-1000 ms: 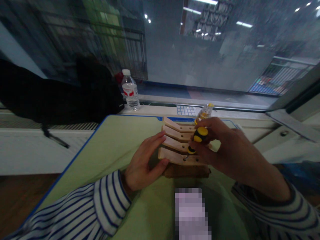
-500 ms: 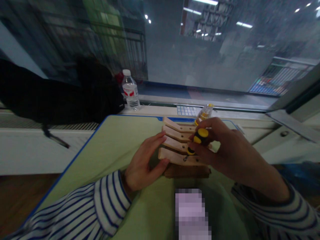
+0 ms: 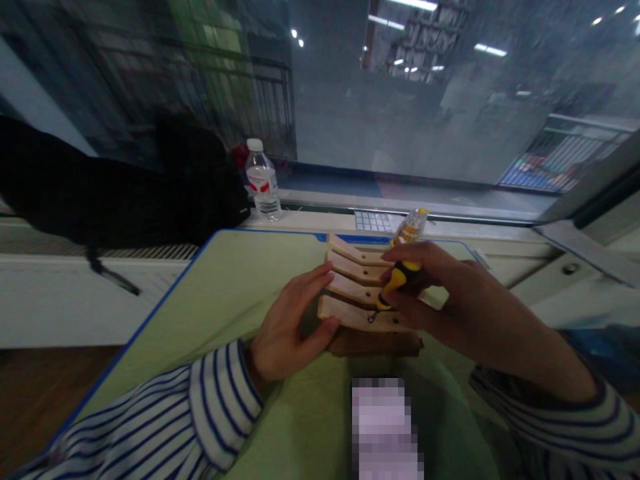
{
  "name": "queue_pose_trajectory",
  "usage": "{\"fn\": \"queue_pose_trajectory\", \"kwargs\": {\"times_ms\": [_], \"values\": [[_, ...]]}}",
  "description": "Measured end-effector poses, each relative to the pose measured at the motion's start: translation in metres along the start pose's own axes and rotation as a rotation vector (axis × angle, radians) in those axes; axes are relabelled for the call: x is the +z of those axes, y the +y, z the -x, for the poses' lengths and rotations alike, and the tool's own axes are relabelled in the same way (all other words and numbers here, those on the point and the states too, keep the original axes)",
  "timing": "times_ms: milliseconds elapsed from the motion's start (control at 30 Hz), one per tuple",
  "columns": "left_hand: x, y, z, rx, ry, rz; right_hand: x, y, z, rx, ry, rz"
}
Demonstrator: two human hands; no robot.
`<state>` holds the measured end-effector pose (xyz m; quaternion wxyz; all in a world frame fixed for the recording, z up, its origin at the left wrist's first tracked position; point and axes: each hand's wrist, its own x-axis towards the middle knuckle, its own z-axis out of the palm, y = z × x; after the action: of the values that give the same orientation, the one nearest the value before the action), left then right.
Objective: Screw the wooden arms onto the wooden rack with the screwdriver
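Note:
A small wooden rack of several angled slats stands on the table, screw holes along the slats. My left hand is closed about its left side, thumb against the nearest slat and fingertips on slats farther back. My right hand grips a yellow and black screwdriver. The tool leans, its tip down at a screw in the nearest slat. A brown wooden base shows under that slat. My right fingers hide the right end of the rack.
The pale green table has a blue edge. Behind it, a water bottle and a clear plastic package stand by the window. A black bag or garment lies at left. A phone-like blurred rectangle lies near me.
My right hand has turned and shifted slightly right, tilting the screwdriver handle so more of its side shows. The left hand and the rack stay in place.

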<state>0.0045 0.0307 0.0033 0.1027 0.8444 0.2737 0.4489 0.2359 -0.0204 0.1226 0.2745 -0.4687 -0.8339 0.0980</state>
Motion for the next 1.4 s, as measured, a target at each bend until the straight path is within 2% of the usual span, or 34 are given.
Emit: {"fn": "queue_pose_trajectory", "kwargs": {"times_ms": [367,600,833,933,1100,1400], "values": [[-0.0003,-0.0010,0.0024,-0.004,-0.005,-0.001,-0.0024,-0.0014,0.0028,0.014,-0.022,0.022],[-0.0002,0.0010,0.0004,-0.009,0.000,-0.003,-0.0030,-0.0042,0.0023,-0.041,-0.004,0.037],[-0.0011,0.0021,-0.0004,-0.008,-0.003,0.001,-0.0008,-0.0061,0.0028,0.046,-0.024,0.038],[-0.0008,0.0017,0.0001,-0.016,-0.001,0.004,0.0010,-0.0048,0.0014,-0.018,-0.007,0.034],[-0.0007,0.0019,0.0001,-0.014,-0.002,0.011,0.0014,-0.0034,0.0001,-0.087,-0.054,-0.018],[0.0004,-0.0007,0.0010,-0.007,0.002,0.008,-0.0005,-0.0015,0.0029,-0.010,-0.040,0.021]]}}
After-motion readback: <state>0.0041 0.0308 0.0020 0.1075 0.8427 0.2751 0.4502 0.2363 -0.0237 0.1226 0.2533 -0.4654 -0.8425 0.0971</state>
